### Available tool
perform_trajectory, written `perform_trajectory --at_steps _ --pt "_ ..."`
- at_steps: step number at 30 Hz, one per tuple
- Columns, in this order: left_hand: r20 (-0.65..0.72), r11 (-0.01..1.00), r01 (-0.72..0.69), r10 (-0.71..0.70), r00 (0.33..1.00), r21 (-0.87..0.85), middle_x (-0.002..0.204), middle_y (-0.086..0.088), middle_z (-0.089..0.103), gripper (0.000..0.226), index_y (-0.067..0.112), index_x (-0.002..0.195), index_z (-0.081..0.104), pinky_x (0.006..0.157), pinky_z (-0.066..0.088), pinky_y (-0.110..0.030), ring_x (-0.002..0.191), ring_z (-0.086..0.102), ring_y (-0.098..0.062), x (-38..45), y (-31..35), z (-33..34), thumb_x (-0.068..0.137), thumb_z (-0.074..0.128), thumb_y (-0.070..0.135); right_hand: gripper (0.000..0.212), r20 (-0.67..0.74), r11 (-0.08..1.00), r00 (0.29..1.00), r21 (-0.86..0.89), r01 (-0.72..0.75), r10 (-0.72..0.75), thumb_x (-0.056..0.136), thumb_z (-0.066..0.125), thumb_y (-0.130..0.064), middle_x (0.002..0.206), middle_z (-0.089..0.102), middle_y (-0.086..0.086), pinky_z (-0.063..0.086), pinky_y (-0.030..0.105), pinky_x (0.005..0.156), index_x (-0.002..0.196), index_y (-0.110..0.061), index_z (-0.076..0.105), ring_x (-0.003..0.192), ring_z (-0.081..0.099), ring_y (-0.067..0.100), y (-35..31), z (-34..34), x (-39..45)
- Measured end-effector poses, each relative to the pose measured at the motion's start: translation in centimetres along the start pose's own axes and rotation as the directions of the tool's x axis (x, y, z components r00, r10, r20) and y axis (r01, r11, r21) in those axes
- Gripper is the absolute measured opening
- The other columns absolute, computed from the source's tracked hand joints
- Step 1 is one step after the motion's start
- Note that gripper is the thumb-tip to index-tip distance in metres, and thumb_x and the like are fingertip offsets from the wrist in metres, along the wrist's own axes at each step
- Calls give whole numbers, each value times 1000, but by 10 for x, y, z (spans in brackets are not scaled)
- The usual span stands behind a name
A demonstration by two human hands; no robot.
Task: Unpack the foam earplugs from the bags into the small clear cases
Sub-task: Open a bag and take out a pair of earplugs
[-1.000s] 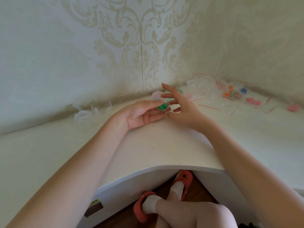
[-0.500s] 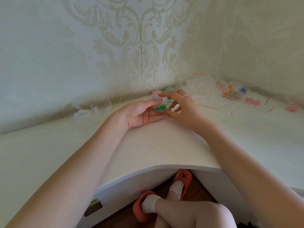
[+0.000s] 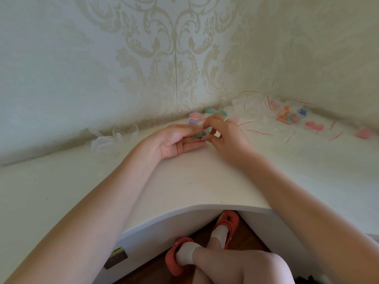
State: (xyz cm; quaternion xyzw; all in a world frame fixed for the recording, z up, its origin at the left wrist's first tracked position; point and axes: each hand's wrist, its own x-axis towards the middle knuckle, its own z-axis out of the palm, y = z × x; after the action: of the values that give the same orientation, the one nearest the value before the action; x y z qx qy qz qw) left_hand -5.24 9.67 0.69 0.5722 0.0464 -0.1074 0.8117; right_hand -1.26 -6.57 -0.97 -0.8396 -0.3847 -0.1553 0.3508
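Both hands meet near the back of the white desk. My left hand [image 3: 176, 138] lies palm up, its fingertips holding a small clear case [image 3: 200, 130] with green foam earplugs inside. My right hand [image 3: 225, 134] curls over the same case from the right, fingers and thumb pinching it. Just behind the hands lie filled cases with pink, purple and green earplugs [image 3: 205, 114]. Clear bags with red strips [image 3: 252, 105] and more coloured earplugs [image 3: 287, 116] lie to the right by the wall.
A heap of empty clear cases [image 3: 110, 140] sits at the left by the wall. Pink earplugs [image 3: 314, 126] and another pink pair [image 3: 364, 133] lie far right. The desk's curved front edge [image 3: 194, 208] is near my legs.
My right hand, open with fingers spread a second ago, has curled down over the case in my left fingertips. The left hand has stayed in place.
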Motion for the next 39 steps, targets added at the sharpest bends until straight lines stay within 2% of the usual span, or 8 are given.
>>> perform_trajectory --at_steps 9,13,19,24,29,32,36,39 --pt "-220 951 -240 281 934 195 93 -10 73 14 12 101 65 66 57 -24 77 72 -14 8 -11 6 92 62 22 15 -151 974 978 -150 -168 145 88 61 -26 106 58 -2 46 34 68 102 -19 60 90 56 19 2 2 3" --pt "-34 350 -397 784 619 848 92 4 71 13 18 102 68 68 54 -26 74 68 -3 15 -22 -2 91 61 17 19 -149 928 960 -258 -268 236 88 59 -20 112 52 1 39 30 64 107 -16 56 99 52 24 8 1 5" --pt "372 -155 -344 528 763 926 129 -4 60 38 12 121 63 97 43 -40 119 54 -26 15 -33 11 95 43 32 34 -93 930 943 -158 -332 321 82 51 2 118 55 11 43 30 79 111 -10 63 98 57 29 16 3 9" --pt "160 -145 -116 344 925 983 159 -2 17 61 16 150 24 118 2 -38 147 4 -17 20 -32 9 99 25 50 52 87 913 954 -326 -245 287 86 44 -2 143 47 4 36 35 105 136 -16 50 129 44 24 15 7 8" --pt "146 -4 -152 305 941 988 160 -5 6 64 14 152 18 120 4 -34 147 -3 -16 26 -32 4 99 31 48 57 188 910 934 -348 -226 304 92 38 -6 156 26 -2 27 36 112 147 -21 33 141 29 18 18 6 8" --pt "136 51 -171 408 903 984 159 0 16 54 20 146 35 116 21 -36 147 10 -17 24 -32 4 98 40 43 56 156 903 936 -354 -244 314 93 38 -9 154 30 -2 30 35 109 147 -23 32 139 32 19 16 6 6" --pt "-43 -58 124 727 685 991 100 -11 64 37 10 89 67 65 37 -31 100 57 -28 13 -27 7 98 38 32 47 19 853 926 -397 -339 377 91 41 -14 136 53 7 37 35 95 137 -22 46 122 48 30 12 2 4" --pt "-52 -83 133 623 780 988 103 -13 66 42 14 105 65 66 38 -32 98 59 -33 15 -27 4 100 32 40 37 90 866 932 -409 -288 352 94 38 -18 130 56 9 37 35 89 130 -17 48 117 50 30 13 5 4"
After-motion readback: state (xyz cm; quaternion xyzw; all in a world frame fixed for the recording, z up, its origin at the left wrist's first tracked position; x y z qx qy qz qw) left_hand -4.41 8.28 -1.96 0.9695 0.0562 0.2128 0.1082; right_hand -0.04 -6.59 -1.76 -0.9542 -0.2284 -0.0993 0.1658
